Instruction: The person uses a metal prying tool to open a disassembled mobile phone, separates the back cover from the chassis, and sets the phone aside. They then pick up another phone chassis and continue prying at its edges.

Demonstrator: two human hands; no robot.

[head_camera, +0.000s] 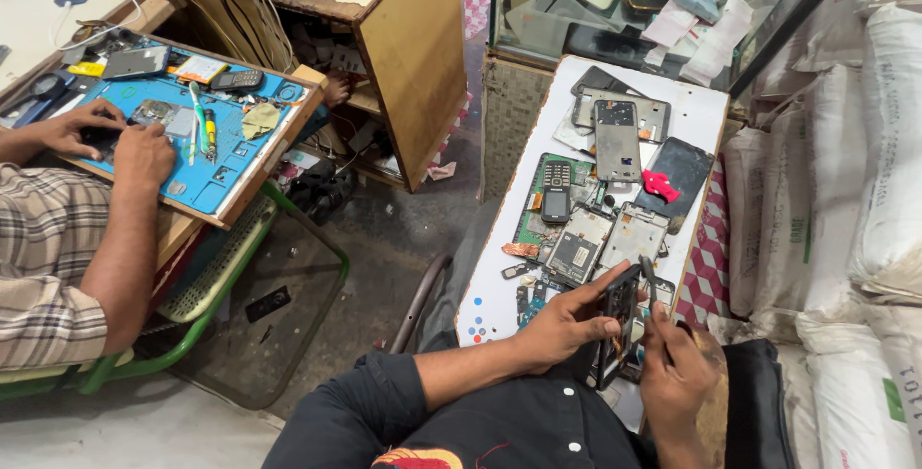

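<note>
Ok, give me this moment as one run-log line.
left hand: holds phone frame | right hand: tool at frame | white table: phone parts | co-worker's hands: blue mat

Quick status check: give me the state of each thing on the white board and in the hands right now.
left hand: closed around the black phone frame, held upright on edge.
right hand: gripping a thin tool, tip at the frame.
keypad phone: whole, lying face up on the white board.
opened phone bodies: backs off, insides exposed, lying flat.
dark screen panel: detached, lying flat under a red scrap.
</note>
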